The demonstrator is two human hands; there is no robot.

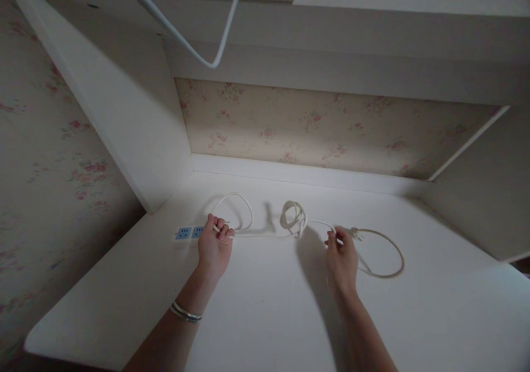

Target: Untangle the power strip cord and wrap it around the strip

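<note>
Left hand (215, 248), right hand (343, 256) on white cord (302, 223)

A white desk (265, 300) fills the lower frame. A power strip (184, 233) lies on it, left of centre; whether the central cord (301, 221) touches it is unclear.

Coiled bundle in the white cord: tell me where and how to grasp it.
Pinch the coiled bundle where its strands cross, at the near right, probably coming from the near side. Several strands gather there, while its far left is an open loop that might loosen; the white cord runs off to either side, leaving the near side free.
</note>
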